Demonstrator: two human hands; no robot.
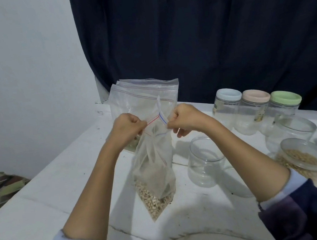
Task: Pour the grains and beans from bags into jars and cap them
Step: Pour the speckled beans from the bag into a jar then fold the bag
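Head view: left hand (129,126) and right hand (183,119) both pinching one bean bag (154,172); three capped jars (255,111).

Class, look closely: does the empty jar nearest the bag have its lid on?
No: the empty jar beside the bag stands open, its mouth uncovered.

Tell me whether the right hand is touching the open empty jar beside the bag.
Apart. The head view shows the right hand pinching the zip bag top, with bare table visible between it and the open empty jar below.
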